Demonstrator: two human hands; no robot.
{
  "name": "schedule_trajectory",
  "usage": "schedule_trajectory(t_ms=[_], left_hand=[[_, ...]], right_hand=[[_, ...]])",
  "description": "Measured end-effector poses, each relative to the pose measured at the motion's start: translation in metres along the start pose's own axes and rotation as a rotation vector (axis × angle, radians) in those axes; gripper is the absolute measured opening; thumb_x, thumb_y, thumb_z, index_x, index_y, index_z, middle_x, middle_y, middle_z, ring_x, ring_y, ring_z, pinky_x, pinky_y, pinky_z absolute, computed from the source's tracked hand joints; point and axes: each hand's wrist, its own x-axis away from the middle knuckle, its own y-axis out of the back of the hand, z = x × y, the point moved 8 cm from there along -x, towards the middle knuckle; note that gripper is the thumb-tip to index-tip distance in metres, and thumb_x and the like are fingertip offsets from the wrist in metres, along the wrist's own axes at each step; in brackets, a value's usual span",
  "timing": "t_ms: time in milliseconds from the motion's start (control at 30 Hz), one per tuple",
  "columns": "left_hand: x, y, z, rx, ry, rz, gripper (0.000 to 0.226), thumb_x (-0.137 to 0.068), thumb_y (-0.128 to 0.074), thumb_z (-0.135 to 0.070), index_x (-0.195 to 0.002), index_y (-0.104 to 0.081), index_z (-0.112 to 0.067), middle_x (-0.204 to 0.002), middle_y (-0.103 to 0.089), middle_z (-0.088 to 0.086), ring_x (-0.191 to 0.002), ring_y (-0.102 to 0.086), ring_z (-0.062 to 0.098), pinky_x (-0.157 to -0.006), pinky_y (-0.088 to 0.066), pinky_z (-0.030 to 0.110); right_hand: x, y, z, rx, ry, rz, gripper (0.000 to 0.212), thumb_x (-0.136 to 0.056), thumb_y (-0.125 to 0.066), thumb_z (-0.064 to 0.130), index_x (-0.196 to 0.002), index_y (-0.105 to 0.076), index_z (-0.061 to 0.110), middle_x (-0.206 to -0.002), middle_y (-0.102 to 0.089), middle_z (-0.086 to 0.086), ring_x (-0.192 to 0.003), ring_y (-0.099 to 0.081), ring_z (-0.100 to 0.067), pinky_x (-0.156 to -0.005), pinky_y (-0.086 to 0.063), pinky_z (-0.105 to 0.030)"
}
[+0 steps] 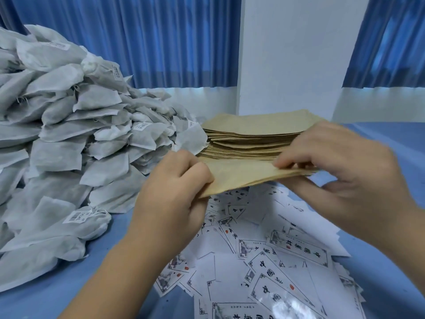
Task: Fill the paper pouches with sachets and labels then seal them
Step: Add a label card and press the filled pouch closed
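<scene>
My left hand and right hand pinch a brown paper pouch above the labels; pouch stack just behind.

A white pillar stands behind the blue counter. Blue curtains hang left and right of it, daylight glowing through, with white wall beneath them.

Both bare forearms reach forward. The left hand grips the left end of a paper pouch; the right hand pinches its right edge with curled fingertips
</scene>
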Motion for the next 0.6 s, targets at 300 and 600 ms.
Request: schedule_trajectory(t_ms=[300,600], left_hand=[[0.003,-0.006,-0.04,0.011,-0.103,0.206,0.014,-0.075,-0.069,-0.026,-0.086,-0.065,-0.02,-0.086,-0.059,-0.006,-0.074,-0.053,0.017,-0.051,-0.043,0.032],[0.011,-0.011,-0.045,0.018,-0.103,0.318,0.011,-0.079,-0.059,-0.027,-0.072,-0.067,-0.022,-0.067,-0.058,-0.008,-0.061,-0.059,0.021,-0.042,-0.046,0.034]], right_hand=[[0.034,-0.004,-0.002,-0.176,-0.137,0.046,0.008,-0.082,-0.073,0.02,-0.08,-0.076,0.013,-0.075,-0.062,0.002,-0.07,-0.056,-0.018,-0.063,-0.041,-0.028],[0.037,-0.013,0.001,-0.303,-0.157,0.173,0.018,-0.083,-0.068,0.03,-0.08,-0.076,0.014,-0.071,-0.065,0.004,-0.069,-0.054,-0.016,-0.063,-0.043,-0.032]])
